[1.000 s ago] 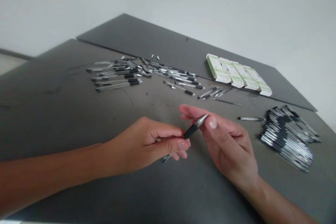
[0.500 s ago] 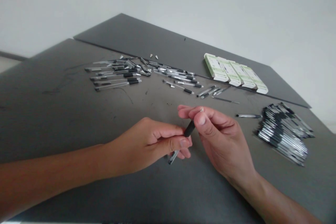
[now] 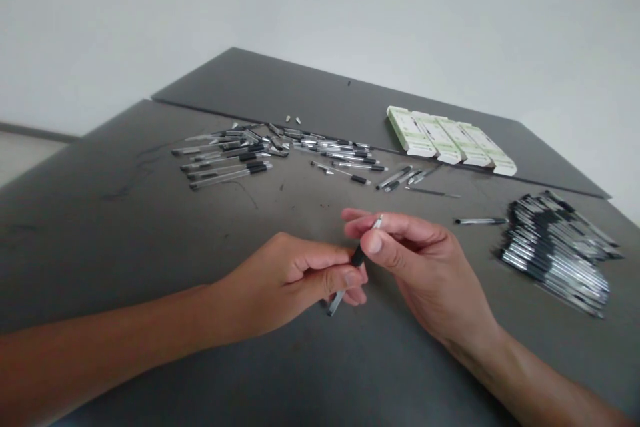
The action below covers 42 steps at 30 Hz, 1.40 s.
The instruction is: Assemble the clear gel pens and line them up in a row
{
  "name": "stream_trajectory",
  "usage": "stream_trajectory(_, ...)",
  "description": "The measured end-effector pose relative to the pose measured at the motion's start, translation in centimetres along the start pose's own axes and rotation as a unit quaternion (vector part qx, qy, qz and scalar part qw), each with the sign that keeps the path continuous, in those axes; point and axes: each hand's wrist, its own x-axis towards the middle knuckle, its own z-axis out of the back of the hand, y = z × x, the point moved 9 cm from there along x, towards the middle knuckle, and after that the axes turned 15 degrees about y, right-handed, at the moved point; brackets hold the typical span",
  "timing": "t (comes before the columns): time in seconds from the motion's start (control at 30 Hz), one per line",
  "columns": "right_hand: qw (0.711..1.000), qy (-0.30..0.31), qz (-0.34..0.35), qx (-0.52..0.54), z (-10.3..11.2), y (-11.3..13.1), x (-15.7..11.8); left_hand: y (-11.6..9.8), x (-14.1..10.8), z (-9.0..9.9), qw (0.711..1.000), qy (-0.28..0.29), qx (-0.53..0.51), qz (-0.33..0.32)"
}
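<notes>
A clear-barrelled pen [image 3: 358, 256] with a black grip slants between my two hands, its pointed end up and to the right. My left hand [image 3: 300, 277] is closed around the barrel, thumb lying along it, and the pen's other end sticks out below. With thumb and fingers, my right hand [image 3: 425, 267] pinches the silvery cone tip [image 3: 378, 221] just above the black grip. Part of the grip is covered by the right thumb. Both hands are over the near part of the grey table [image 3: 210, 373].
Loose pens and pen parts [image 3: 230, 157] lie spread beyond my hands, with two small cone tips [image 3: 298, 121] behind them. Flat green-and-white boxes [image 3: 447, 140] stand at the back right. A dense pile of pens [image 3: 555, 253] lies right, beside a single pen [image 3: 480, 221].
My right thumb has shifted down the pen towards the black grip, and more of the cone tip shows. The left hand keeps its hold. The camera view has shifted slightly.
</notes>
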Motion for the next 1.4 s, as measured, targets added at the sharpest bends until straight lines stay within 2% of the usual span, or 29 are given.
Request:
stream_trajectory(0.1, 0.999, 0.032, 0.014, 0.03, -0.4, -0.1, 0.1, 0.2, 0.0, -0.1, 1.0, 0.001, -0.009, 0.009)
stream_trajectory(0.2, 0.993, 0.1, -0.01, 0.067, -1.7, -0.5, 0.1, 0.6, 0.0, 0.0, 0.999, -0.01, -0.039, 0.023)
stream_trajectory(0.27, 0.99, 0.12, -0.022, 0.076, -2.1, -0.5, 0.0, 0.6, 0.1, -0.1, 0.999, -0.008, -0.039, 0.018)
stream_trajectory(0.37, 0.992, 0.109, -0.024, 0.055, -1.9, -0.2, 0.1, 0.6, 0.1, -0.2, 0.999, 0.004, -0.036, 0.008)
stream_trajectory(0.5, 0.998, 0.05, -0.037, 0.0, -0.8, 0.0, 0.2, 0.3, 0.1, -0.3, 0.999, 0.014, -0.03, -0.008)
stream_trajectory(0.57, 0.999, 0.035, -0.041, 0.009, -0.7, -0.2, 0.1, 0.3, 0.1, -0.4, 1.0, 0.019, -0.022, -0.01)
stream_trajectory(0.7, 0.989, 0.111, -0.029, 0.091, -2.1, -0.6, -0.1, 1.0, 0.0, -0.7, 0.998, 0.023, -0.05, 0.011)
stream_trajectory(0.8, 0.986, 0.144, -0.026, 0.079, -2.3, -0.4, -0.1, 1.6, 0.0, -0.8, 0.997, 0.023, -0.075, 0.019)
stream_trajectory(0.93, 0.993, 0.115, -0.029, 0.009, -1.4, 0.2, 0.1, 1.8, 0.1, -0.8, 0.996, 0.031, -0.079, 0.03)
stream_trajectory(1.1, 0.997, 0.07, -0.031, 0.016, -0.6, 0.0, 0.2, 1.3, 0.1, -0.5, 0.997, 0.03, -0.062, 0.028)
stream_trajectory(1.27, 0.994, 0.104, -0.02, 0.005, -0.8, -0.2, 0.3, 1.4, 0.1, -0.7, 0.995, 0.026, -0.093, 0.033)
stream_trajectory(1.4, 0.995, 0.081, -0.033, -0.054, 0.0, 0.1, 0.2, 1.4, 0.2, -0.6, 0.995, 0.027, -0.093, 0.038)
